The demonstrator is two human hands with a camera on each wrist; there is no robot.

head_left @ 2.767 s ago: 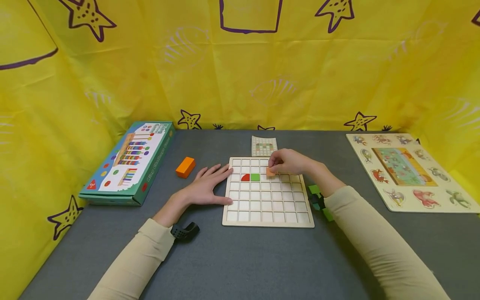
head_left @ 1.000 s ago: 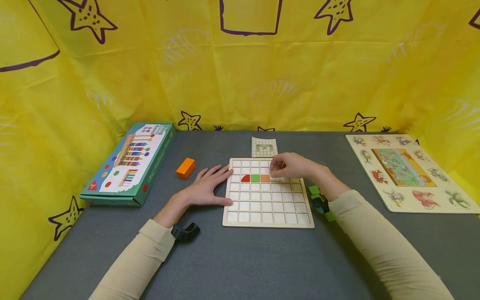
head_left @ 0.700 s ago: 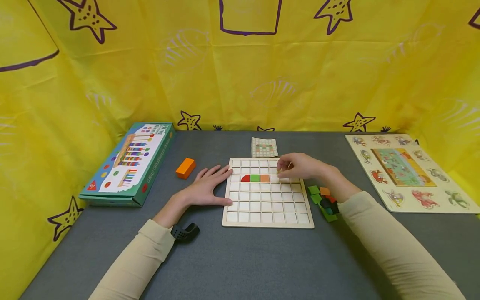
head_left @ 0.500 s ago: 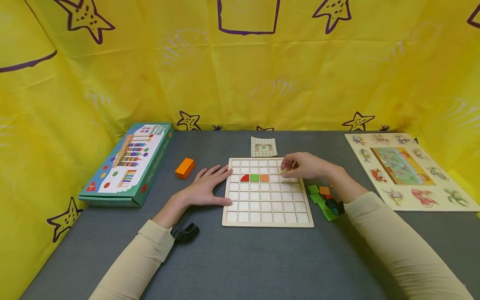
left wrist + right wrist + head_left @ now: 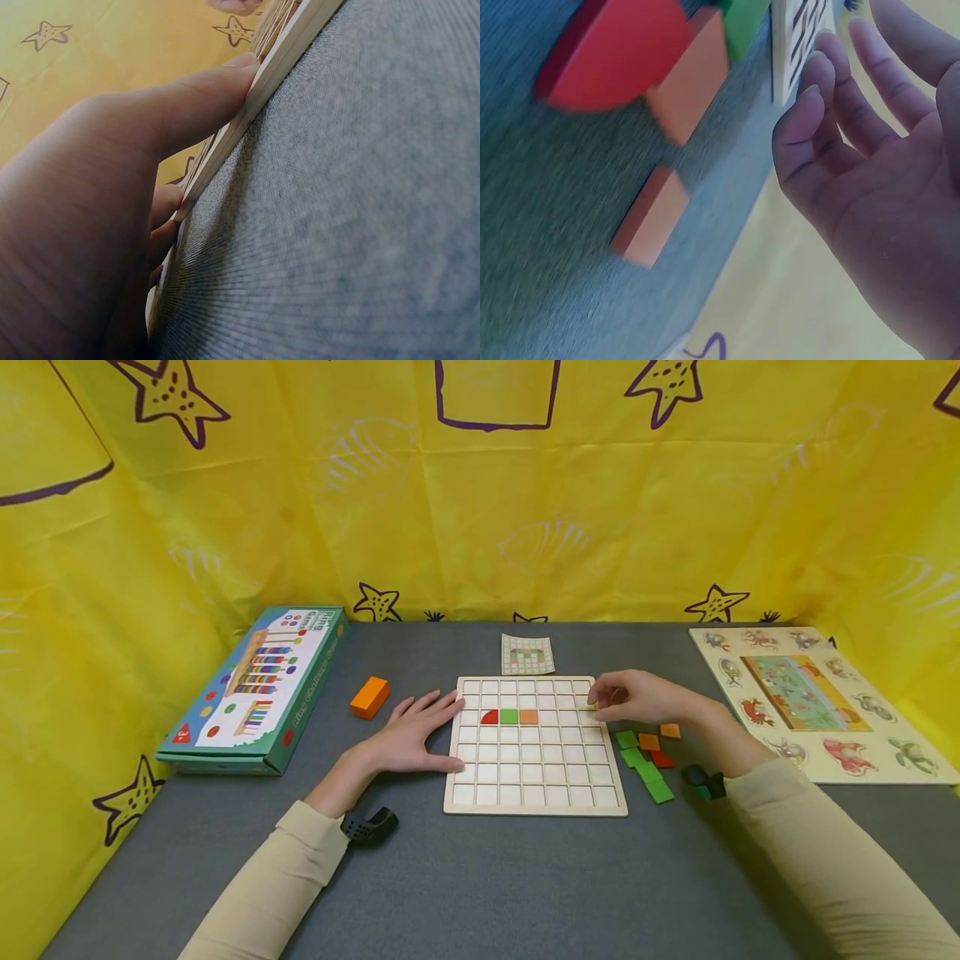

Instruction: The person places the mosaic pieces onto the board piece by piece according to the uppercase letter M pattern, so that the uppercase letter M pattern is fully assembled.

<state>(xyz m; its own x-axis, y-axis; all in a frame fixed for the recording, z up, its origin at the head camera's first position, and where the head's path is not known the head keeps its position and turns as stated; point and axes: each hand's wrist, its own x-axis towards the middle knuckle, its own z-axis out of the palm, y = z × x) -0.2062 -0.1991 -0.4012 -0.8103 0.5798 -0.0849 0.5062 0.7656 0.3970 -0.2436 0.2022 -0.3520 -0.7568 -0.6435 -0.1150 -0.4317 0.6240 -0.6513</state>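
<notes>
A wooden grid board [image 5: 534, 772] lies flat on the table. Its third row holds a red quarter-round tile [image 5: 491, 717], a green square tile [image 5: 509, 717] and an orange square tile [image 5: 528, 717], side by side. My left hand [image 5: 412, 732] rests spread out at the board's left edge, thumb and fingertips touching it, as the left wrist view also shows. Over the board's right edge hovers my right hand [image 5: 637, 696], fingers loosely bent and nothing between them in the right wrist view. Beside that edge lie green tiles [image 5: 645, 770], orange tiles [image 5: 648, 742] and a red tile [image 5: 619, 52].
A small pattern card [image 5: 527, 654] lies behind the board. An orange block [image 5: 371, 697] sits to the left, near a boxed ring game [image 5: 258, 685]. At the right is a sea-animal puzzle board [image 5: 817, 710]. A yellow curtain [image 5: 465, 527] closes off the back and sides.
The right hand has set the orange square beside the green one, let go, and moved right across the board to its right edge, uncovering the loose tiles. The left hand stays put.
</notes>
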